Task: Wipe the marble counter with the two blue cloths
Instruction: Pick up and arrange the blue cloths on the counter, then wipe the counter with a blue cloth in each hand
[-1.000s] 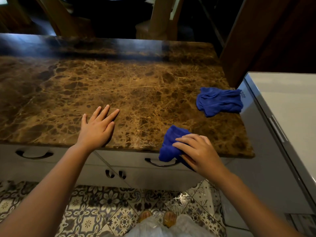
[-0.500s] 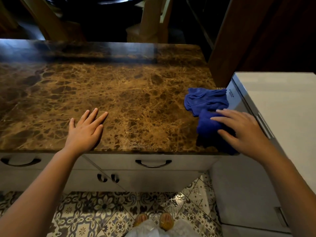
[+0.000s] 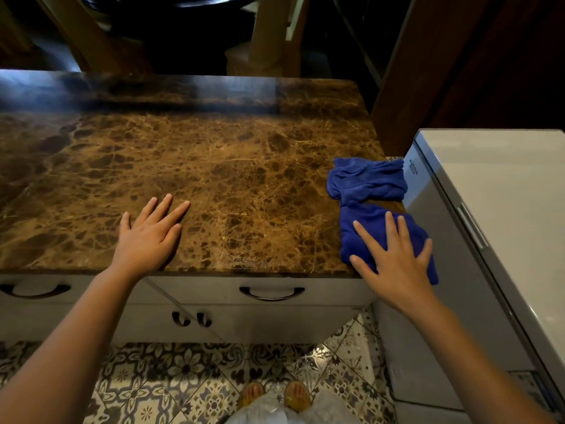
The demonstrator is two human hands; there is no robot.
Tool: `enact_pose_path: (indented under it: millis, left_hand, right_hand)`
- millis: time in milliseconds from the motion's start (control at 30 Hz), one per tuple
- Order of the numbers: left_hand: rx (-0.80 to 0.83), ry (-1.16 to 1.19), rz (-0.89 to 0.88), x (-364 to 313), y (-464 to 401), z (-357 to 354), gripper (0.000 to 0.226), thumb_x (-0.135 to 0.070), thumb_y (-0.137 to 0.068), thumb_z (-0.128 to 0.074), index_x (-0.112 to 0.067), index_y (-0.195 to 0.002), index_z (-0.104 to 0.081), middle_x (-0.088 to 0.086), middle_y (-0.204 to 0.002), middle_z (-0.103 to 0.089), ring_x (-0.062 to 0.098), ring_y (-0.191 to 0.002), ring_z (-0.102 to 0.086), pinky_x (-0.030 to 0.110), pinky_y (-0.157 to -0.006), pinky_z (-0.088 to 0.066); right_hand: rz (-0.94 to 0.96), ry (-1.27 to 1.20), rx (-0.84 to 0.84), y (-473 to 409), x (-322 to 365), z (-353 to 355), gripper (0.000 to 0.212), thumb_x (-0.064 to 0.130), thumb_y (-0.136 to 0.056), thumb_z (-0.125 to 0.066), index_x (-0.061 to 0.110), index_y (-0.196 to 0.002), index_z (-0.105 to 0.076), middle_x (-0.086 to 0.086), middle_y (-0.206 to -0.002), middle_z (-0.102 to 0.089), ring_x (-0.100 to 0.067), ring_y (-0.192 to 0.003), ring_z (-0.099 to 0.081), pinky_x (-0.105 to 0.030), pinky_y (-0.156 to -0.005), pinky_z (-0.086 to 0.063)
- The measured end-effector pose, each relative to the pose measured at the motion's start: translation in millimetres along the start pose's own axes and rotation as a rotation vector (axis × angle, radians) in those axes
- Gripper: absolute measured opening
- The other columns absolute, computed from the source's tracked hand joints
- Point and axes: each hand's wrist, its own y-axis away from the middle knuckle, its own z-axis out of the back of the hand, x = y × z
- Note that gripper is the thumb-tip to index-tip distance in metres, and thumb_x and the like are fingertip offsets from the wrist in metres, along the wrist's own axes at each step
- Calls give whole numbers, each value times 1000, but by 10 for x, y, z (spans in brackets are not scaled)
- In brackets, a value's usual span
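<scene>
right hand [image 3: 394,264]: flat, fingers spread, palm pressing on the near blue cloth, nothing pinched.
near blue cloth [image 3: 367,228]: deep blue, folded pad under the palm at the counter's front right corner, one edge hanging over the front.
far blue cloth [image 3: 367,179]: crumpled, just beyond the fingertips, touching the near one.
left hand [image 3: 149,237]: open, flat on bare marble, well apart from both cloths.
marble counter [image 3: 229,166]: brown, gold-veined, glossy.

Patterned floor tiles [image 3: 171,374] fill the bottom of the frame; white drawers [image 3: 269,304] centre, a white appliance [image 3: 501,215] right, dim wooden furniture [image 3: 269,35] top.
</scene>
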Motion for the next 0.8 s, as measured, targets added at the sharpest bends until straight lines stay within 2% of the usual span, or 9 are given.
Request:
enact_pose_path:
  millis: [100, 200, 300, 400, 533, 633, 700, 800]
  left_hand:
    - [11, 0, 0, -3, 1, 9, 46, -44, -96, -16, -47, -141, -12, -5, -158, -10, 18, -145, -2, 59, -112, -1]
    - [2, 1, 1, -7, 13, 8, 46, -43, -96, -18, -46, -141, -13, -5, -158, -10, 18, -145, -3, 59, -112, -2]
    - [-2, -10, -1, -3, 3, 7, 46, -43, -96, -19, -47, -141, -14, -5, -158, -11, 18, -145, -3, 59, -111, -4]
    - [10, -7, -7, 2, 5, 5, 46, -44, -96, -18, -48, -141, -13, -5, -158, -10, 18, -145, -3, 60, -111, -3]
    - [94, 18, 6, 40, -39, 44, 47, -43, -96, -23, -47, -141, -13, -5, -158, -7, 19, -145, -1, 61, -111, -2]
    - [187, 28, 84, -81, -156, 241, 50, -36, -94, -40, -40, -141, -25, 1, -157, -18, 26, -143, -15, 63, -111, -17]
    - [113, -5, 79, -316, -212, 386, 48, -34, -91, -46, -31, -138, -36, 6, -152, -31, 28, -137, -30, 63, -109, -21]
    - [-116, 149, -125, -843, -283, 517, 47, -30, -90, -49, -21, -136, -42, 10, -146, -41, 29, -130, -41, 57, -108, -29]
  right_hand:
    - [55, 1, 75, 32, -79, 11, 59, 75, -72, -7, 64, -126, 13, -3, -155, 17, -17, -136, 27, -65, -105, 8]
    - [94, -3, 128, 19, -153, 55, 56, 80, -69, -5, 69, -122, 14, 6, -152, 23, -11, -132, 31, -64, -105, 8]
    - [134, 33, 54, -41, -145, 90, 57, 80, -73, 0, 63, -127, 10, 12, -148, 25, -15, -136, 27, -64, -105, 7]
    - [177, 38, 25, -75, -62, 71, 59, 73, -79, -4, 53, -134, 3, 8, -154, 11, -13, -137, 23, -61, -107, 8]
    - [181, -12, 37, -81, -50, 69, 65, 71, -76, -9, 49, -138, -12, 6, -156, -5, -16, -141, 10, -60, -107, 9]
    - [237, -33, 45, -155, -101, 150, 65, 72, -78, -11, 46, -137, -24, 4, -155, -15, -17, -142, 1, -58, -108, 4]
    - [289, -48, 40, -204, -123, 185, 61, 69, -83, -13, 44, -136, -28, 3, -154, -20, -16, -142, -2, -56, -109, 3]
    - [333, -82, 21, -211, -139, 163, 57, 65, -87, -16, 42, -137, -29, 3, -154, -21, -13, -142, -2, -54, -110, 4]
